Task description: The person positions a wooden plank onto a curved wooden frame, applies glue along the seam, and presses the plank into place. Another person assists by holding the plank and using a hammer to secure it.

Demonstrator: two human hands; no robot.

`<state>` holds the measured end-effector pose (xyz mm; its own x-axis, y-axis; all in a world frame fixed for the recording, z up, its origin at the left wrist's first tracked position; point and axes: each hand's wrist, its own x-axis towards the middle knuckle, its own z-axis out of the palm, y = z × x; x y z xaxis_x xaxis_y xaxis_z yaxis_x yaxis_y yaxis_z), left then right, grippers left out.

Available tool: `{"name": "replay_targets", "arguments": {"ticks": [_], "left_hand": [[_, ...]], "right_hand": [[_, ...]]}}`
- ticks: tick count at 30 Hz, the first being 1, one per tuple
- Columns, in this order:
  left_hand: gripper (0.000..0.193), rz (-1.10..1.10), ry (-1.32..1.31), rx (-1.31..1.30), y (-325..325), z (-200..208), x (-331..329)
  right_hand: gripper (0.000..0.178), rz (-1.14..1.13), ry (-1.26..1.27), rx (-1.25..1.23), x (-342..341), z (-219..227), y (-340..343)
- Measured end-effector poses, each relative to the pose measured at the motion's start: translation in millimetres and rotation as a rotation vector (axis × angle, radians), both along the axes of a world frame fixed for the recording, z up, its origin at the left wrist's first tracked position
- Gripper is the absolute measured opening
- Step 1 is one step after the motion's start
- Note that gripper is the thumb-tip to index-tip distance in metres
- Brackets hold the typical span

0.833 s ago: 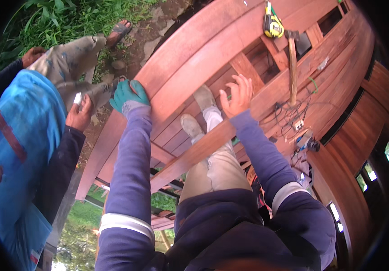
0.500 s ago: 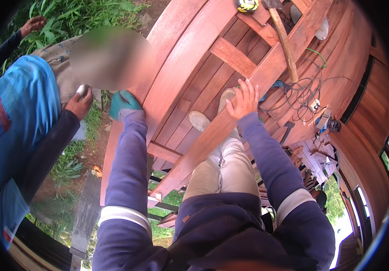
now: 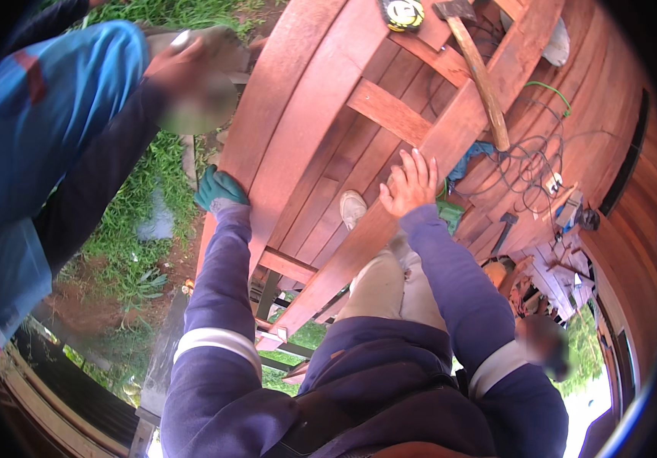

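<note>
A wooden railing frame of broad reddish boards and narrower rails leans across in front of me. My left hand (image 3: 221, 190), in a green and grey glove, is closed over the outer edge of the broad board (image 3: 292, 145). Bare and flat, my right hand (image 3: 411, 183) rests on the long inner rail (image 3: 462, 114) with its fingers stretched out. Short crosspieces (image 3: 389, 111) join rail and board. Beyond my right hand a hammer (image 3: 481, 84) lies across the rail, and a yellow and black tape measure (image 3: 403, 14) sits on the frame.
At the left stands a co-worker in a blue shirt (image 3: 76, 99), a small pale object in one hand, beside grass (image 3: 126, 198). Dark cable (image 3: 531, 172), a blue cloth (image 3: 469, 159), a green item (image 3: 449, 216) and another hammer (image 3: 505, 229) lie on the plank floor at right. Another person is low at right.
The co-worker's hand with the pale object has moved up and to the right, nearer the board. My hands keep their places on the wood while the view shifts slightly.
</note>
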<state>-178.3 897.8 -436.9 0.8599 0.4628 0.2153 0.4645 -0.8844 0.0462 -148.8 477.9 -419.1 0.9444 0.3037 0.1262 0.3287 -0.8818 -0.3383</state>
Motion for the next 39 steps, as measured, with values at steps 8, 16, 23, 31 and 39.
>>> {"name": "replay_targets", "arguments": {"ticks": [8,16,23,31,39], "left_hand": [[0.044,0.051,0.057,-0.169,-5.4,6.3,7.9],[0.042,-0.04,0.136,-0.239,6.3,2.7,2.6],[0.048,0.042,0.157,-0.275,-3.0,-3.3,11.4],[0.046,-0.085,0.133,-0.29,-2.4,4.2,22.8],[0.052,-0.087,0.222,-0.349,-6.9,16.2,33.1]], "right_hand": [[0.041,0.004,-0.008,0.035,7.0,1.0,-2.8],[0.036,-0.029,0.082,0.018,5.6,4.2,-2.8],[0.034,-0.051,0.086,0.021,14.3,1.1,-10.8],[0.031,-0.048,0.058,0.03,18.6,5.6,-8.6],[0.034,-0.041,0.03,-0.026,20.6,-5.2,-8.7]]}}
